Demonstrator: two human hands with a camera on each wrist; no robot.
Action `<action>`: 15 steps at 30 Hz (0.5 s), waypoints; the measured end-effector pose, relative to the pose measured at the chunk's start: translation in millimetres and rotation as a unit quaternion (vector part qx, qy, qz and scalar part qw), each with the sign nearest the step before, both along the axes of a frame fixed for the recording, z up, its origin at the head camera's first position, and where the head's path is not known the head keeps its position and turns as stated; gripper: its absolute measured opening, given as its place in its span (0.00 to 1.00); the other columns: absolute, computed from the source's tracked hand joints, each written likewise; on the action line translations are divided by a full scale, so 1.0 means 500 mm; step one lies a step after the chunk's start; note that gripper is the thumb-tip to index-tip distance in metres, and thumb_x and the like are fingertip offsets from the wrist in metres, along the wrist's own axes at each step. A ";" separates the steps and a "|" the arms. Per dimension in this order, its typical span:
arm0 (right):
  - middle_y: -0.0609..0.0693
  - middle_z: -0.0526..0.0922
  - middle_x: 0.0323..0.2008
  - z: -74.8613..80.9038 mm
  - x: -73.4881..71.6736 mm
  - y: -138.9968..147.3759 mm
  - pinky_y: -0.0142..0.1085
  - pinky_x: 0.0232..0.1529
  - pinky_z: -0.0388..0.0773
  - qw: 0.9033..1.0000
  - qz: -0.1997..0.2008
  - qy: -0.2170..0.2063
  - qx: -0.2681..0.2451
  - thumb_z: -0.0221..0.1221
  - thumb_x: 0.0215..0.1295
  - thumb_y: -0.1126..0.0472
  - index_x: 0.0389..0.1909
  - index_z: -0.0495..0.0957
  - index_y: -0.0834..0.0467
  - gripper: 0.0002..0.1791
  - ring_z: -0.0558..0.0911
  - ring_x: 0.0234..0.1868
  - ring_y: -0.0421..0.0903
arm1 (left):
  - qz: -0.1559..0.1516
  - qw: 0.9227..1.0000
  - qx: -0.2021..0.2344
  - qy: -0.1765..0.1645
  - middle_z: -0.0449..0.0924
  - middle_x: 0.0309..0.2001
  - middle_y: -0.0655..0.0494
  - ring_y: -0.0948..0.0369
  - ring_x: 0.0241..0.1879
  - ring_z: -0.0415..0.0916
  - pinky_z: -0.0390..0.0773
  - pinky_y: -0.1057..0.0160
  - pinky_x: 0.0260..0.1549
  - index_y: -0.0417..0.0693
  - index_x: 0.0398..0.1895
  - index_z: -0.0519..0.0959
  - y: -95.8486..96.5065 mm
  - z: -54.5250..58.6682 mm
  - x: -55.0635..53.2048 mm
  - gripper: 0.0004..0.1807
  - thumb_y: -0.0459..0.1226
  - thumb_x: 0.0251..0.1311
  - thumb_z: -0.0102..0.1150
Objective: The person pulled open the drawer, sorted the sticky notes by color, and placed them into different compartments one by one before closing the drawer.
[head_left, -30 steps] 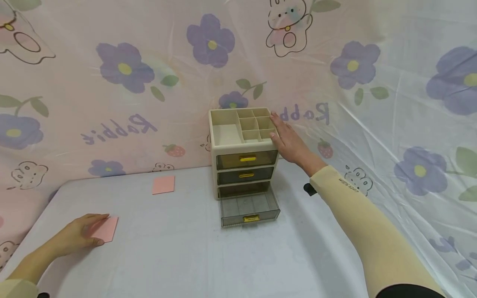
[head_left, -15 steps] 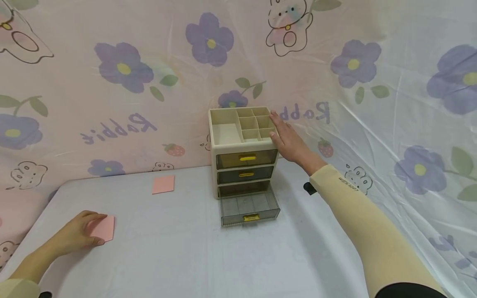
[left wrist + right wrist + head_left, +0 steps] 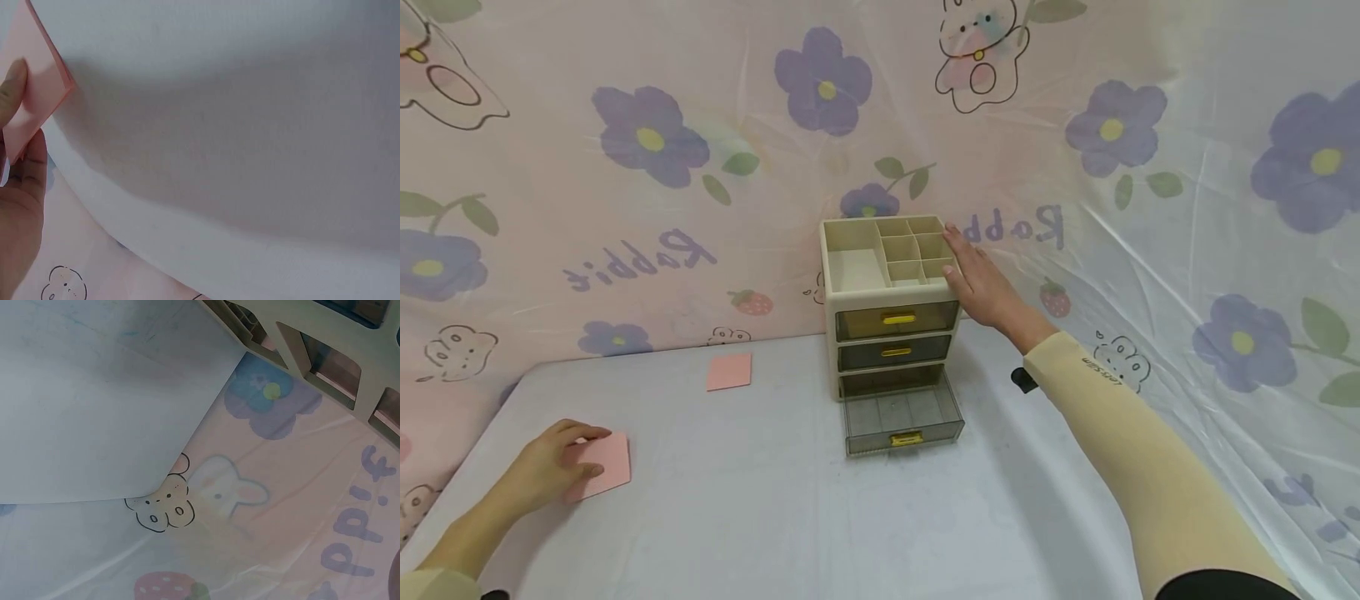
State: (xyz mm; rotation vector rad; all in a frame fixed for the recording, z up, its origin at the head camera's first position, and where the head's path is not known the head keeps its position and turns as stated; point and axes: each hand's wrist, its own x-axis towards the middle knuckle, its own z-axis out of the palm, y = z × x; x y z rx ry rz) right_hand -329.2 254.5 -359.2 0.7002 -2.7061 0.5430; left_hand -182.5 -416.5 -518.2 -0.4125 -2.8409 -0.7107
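Note:
My left hand (image 3: 546, 467) pinches a pink sticky note pad (image 3: 604, 462) over the left of the table, thumb on its face. The left wrist view shows layered edges on the pad (image 3: 40, 81). A second pink square of notes (image 3: 728, 372) lies flat farther back. With straight fingers, my right hand (image 3: 985, 287) rests against the right side of a cream desktop organizer (image 3: 891, 295). Its bottom drawer (image 3: 902, 417), smoky and clear with a yellow handle, is pulled out. In the right wrist view the organizer's cut-out frame (image 3: 294, 353) fills the upper right corner.
The organizer's top is split into several compartments; two upper drawers (image 3: 897, 337) are closed. A white cloth covers the table (image 3: 737, 517). Behind and at the right hangs a curtain (image 3: 760, 208) printed with flowers and rabbits.
The pad in my left hand has moved slightly left and tilted up, with the thumb now on its face. My right hand and the organizer have stayed put.

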 end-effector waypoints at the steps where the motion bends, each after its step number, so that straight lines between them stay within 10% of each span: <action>1: 0.53 0.38 0.85 0.000 0.001 0.000 0.55 0.82 0.39 1.000 -0.002 -0.001 0.002 0.35 0.84 0.47 0.84 0.39 0.58 0.37 0.44 0.84 0.54 | 0.005 1.000 0.003 0.003 0.78 0.50 0.40 0.40 0.51 0.72 0.70 0.70 0.52 0.40 0.51 0.83 0.000 0.001 0.001 0.26 0.30 0.45 0.81; 7: 0.53 0.38 0.85 0.001 0.000 -0.001 0.55 0.82 0.41 1.000 -0.001 0.001 0.001 0.34 0.84 0.46 0.84 0.40 0.58 0.37 0.44 0.84 0.54 | 0.029 0.999 0.020 -0.008 0.80 0.51 0.33 0.38 0.46 0.78 0.69 0.76 0.31 0.38 0.50 0.83 0.004 0.013 0.009 0.19 0.29 0.55 0.76; 10: 0.54 0.39 0.85 0.001 -0.002 -0.001 0.56 0.81 0.42 1.000 0.002 0.005 0.000 0.34 0.84 0.46 0.84 0.40 0.59 0.37 0.45 0.84 0.55 | 0.035 0.999 0.029 -0.001 0.81 0.51 0.35 0.56 0.44 0.80 0.70 0.76 0.31 0.39 0.50 0.84 0.009 0.016 0.013 0.16 0.30 0.59 0.73; 15: 0.54 0.39 0.85 0.001 -0.002 0.001 0.56 0.81 0.41 1.000 0.004 0.008 -0.002 0.33 0.83 0.46 0.84 0.40 0.59 0.37 0.45 0.84 0.55 | 0.027 0.997 0.057 0.036 0.82 0.44 0.72 0.88 0.41 0.66 0.69 0.80 0.32 0.43 0.47 0.86 0.029 0.019 0.021 0.10 0.32 0.63 0.71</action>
